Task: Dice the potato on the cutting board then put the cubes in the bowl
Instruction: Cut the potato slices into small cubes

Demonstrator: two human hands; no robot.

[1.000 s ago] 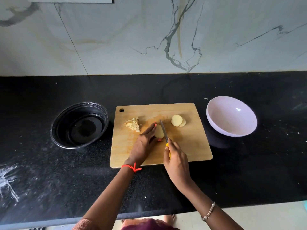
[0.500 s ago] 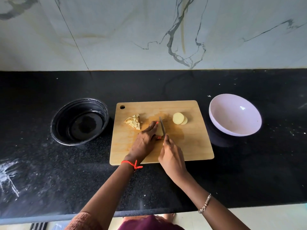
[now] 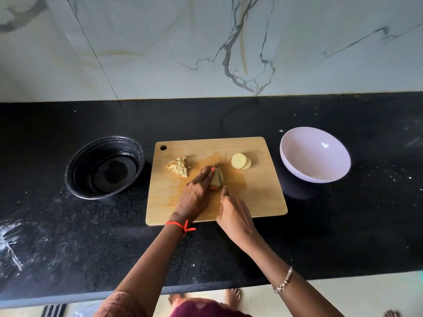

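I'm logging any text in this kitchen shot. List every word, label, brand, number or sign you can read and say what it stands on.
None: no readable text anywhere in this view.
Cutting board: plain wood, no mark.
White bowl: plain.
Black bowl: plain.
Knife: no brand visible on the blade.
Marble wall: only veining, no signs.
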